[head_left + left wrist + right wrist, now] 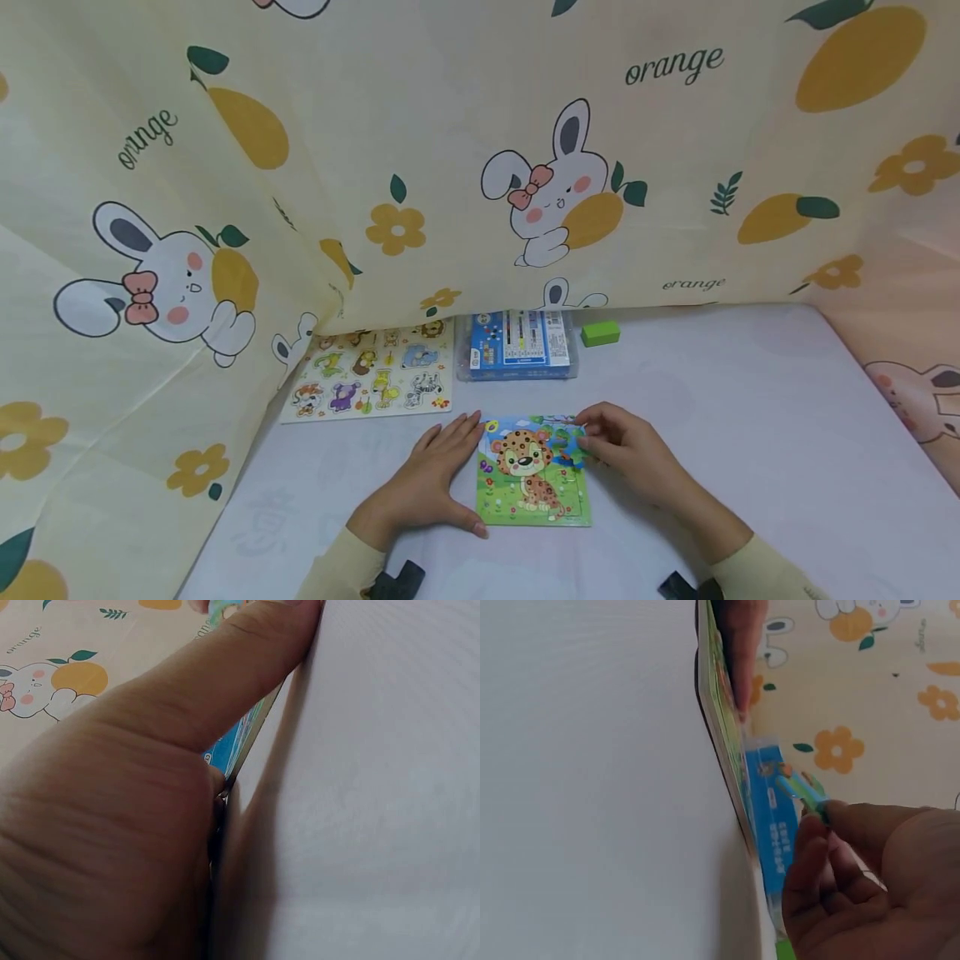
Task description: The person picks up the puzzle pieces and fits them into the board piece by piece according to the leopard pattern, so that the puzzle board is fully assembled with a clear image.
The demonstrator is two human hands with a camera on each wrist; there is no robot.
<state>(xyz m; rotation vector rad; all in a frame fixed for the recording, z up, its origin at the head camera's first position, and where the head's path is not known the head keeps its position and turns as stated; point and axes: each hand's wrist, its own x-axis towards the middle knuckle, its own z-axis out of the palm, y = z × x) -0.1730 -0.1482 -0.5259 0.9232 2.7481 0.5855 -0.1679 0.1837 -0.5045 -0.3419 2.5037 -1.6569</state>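
Note:
A square leopard jigsaw puzzle (517, 483) lies on the white table, its picture green below and blue above. My left hand (423, 483) rests along the puzzle's left side with fingers extended, forefinger by the upper corner and thumb by the lower one. In the left wrist view the thumb (225, 667) hides most of the puzzle. At the puzzle's upper right, my right hand (630, 450) pinches a small blue-and-green puzzle piece (802, 790) between thumb and fingertips. The right wrist view shows this piece tilted and held above the board.
Behind the puzzle lie an animal picture board (390, 404) and a clear box with a blue label (517, 350). A green block (601, 333) sits right of the box. A printed cloth with rabbits (450, 167) hangs at the back and left, meeting the table.

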